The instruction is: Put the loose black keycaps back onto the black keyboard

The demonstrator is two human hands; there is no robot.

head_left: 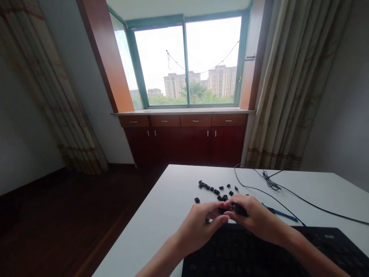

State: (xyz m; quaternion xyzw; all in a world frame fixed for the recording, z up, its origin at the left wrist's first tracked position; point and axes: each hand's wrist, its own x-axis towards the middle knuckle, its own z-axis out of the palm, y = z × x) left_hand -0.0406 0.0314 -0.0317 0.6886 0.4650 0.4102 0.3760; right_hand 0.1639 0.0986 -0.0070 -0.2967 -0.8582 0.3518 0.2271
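Note:
My left hand (198,223) is closed in a pinch, its fingertips at a small black piece that looks like a keycap (221,211). Fingers of my right hand (253,213) are wrapped round a dark, stubby object (239,209) whose kind I cannot make out. Both sets of fingertips meet just above the back edge of a black keyboard (259,254). Loose black keycaps (216,191) lie scattered on the table beyond my hands, and a single keycap (197,200) sits apart to the left.
The white table (150,223) has its left edge beside a dark floor. A blue slender tool (281,214) lies right of my right hand. A black cable (268,197) runs across to the keyboard, with a bundled coil (271,182) behind. Cabinets (184,142) stand under the window.

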